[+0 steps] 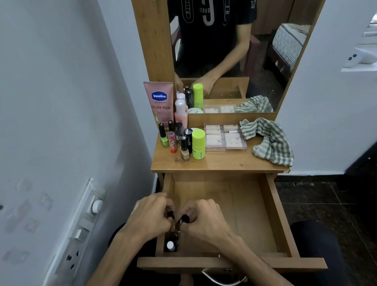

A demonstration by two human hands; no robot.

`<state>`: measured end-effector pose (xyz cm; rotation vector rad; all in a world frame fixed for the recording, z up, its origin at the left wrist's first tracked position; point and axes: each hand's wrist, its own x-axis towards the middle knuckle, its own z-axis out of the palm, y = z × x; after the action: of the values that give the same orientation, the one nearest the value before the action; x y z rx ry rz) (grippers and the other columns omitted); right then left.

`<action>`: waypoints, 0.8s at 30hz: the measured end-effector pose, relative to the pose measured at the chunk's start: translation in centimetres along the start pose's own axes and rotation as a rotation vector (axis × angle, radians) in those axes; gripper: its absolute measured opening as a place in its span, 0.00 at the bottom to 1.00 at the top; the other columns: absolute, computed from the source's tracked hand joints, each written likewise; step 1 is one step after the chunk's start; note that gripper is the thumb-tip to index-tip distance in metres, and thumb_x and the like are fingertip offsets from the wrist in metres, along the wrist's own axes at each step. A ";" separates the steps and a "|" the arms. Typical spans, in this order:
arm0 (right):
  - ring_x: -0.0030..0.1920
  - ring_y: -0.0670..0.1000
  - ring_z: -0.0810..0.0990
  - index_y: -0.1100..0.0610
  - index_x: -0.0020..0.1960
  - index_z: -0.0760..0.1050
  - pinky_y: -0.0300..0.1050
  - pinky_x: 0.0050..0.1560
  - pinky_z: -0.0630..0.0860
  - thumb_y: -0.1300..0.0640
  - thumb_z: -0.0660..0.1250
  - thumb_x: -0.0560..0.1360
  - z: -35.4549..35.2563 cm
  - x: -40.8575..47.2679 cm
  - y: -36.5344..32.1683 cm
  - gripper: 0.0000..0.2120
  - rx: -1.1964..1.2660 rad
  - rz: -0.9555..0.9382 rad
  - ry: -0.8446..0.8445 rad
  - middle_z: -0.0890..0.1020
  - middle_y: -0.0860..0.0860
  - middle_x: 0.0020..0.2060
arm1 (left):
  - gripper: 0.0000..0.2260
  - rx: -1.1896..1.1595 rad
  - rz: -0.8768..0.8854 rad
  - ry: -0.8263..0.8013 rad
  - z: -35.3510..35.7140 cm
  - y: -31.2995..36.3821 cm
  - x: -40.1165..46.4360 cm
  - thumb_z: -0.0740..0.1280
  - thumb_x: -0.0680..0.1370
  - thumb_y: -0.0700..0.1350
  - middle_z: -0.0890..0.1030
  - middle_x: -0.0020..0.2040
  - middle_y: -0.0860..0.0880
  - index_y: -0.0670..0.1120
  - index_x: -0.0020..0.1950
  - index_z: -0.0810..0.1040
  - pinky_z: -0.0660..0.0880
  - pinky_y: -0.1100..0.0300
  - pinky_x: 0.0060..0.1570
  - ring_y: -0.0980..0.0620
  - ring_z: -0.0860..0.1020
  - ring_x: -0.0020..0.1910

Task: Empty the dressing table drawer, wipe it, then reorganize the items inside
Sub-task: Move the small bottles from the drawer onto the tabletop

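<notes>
The wooden drawer (pixel 266 206) is pulled out below the dressing table top (pixel 221 161). My left hand (pixel 148 217) and my right hand (pixel 204 221) meet over its near left corner. Each hand pinches a small black-capped item (pixel 185 218); what the items are is hidden by the fingers. Two small bottles (pixel 171 244) stand in that corner, one with a white cap. The rest of the drawer floor is bare. On the top stand a pink Vaseline tube (pixel 160 104), several nail polishes and lipsticks (pixel 172 139), a green-capped jar (pixel 198 143) and a clear compartment box (pixel 225 137).
A green checked cloth (pixel 271 142) lies crumpled on the right of the top. The mirror (pixel 231 43) stands behind the items. A wall with a switch panel (pixel 77 234) is close on the left. Dark floor lies to the right. A metal handle (pixel 220 279) hangs under the drawer front.
</notes>
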<state>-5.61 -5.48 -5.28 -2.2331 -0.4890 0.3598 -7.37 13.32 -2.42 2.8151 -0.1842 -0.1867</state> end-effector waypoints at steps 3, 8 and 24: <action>0.40 0.42 0.85 0.50 0.46 0.85 0.40 0.44 0.84 0.52 0.74 0.69 -1.8 -0.4 -0.9 0.06 0.026 -0.062 0.111 0.86 0.43 0.38 | 0.07 -0.051 0.003 0.041 -0.7 0.1 -0.4 0.71 0.71 0.47 0.72 0.42 0.60 0.58 0.45 0.83 0.66 0.64 0.38 0.60 0.73 0.41; 0.42 0.42 0.83 0.51 0.49 0.85 0.37 0.45 0.82 0.57 0.77 0.72 -6.9 0.1 -2.7 0.07 0.063 -0.135 0.392 0.85 0.43 0.42 | 0.08 -0.234 0.060 0.239 -4.0 1.0 0.0 0.68 0.69 0.55 0.77 0.46 0.63 0.58 0.46 0.83 0.69 0.67 0.40 0.64 0.76 0.44; 0.43 0.41 0.84 0.55 0.52 0.83 0.31 0.47 0.81 0.60 0.78 0.74 -7.7 5.3 -3.4 0.08 -0.031 -0.286 0.681 0.86 0.48 0.46 | 0.08 -0.301 -0.027 0.550 -7.5 1.7 8.3 0.76 0.69 0.46 0.85 0.49 0.58 0.53 0.47 0.84 0.82 0.53 0.50 0.61 0.76 0.39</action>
<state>1.48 -6.04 1.73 -2.1062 -0.4270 -0.5468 1.70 12.75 4.32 2.4572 0.0106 0.5083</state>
